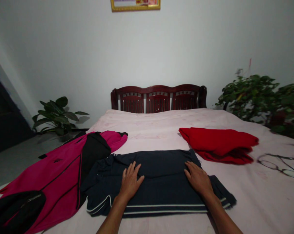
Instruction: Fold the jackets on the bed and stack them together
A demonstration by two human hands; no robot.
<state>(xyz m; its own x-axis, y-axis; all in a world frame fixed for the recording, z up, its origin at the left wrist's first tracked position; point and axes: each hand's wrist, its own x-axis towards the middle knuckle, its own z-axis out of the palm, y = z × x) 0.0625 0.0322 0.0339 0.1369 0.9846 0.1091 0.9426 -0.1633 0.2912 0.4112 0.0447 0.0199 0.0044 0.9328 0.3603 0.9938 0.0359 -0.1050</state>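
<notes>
Dark navy trousers with white piping lie folded across the pale pink bedsheet in front of me. My left hand rests palm down on their left half, fingers stretched out. On the right part, my right hand also lies flat with its fingers extended. A short piece of the trousers with white stripes sticks out past my right wrist. Gathered fabric shows at the upper left, next to a magenta and black jacket. Nothing is gripped in either hand.
A folded red cloth lies right of the trousers, and eyeglasses rest near the right edge. The pink sheet reaches back toward a dark wooden bench back. Potted plants stand at left and right.
</notes>
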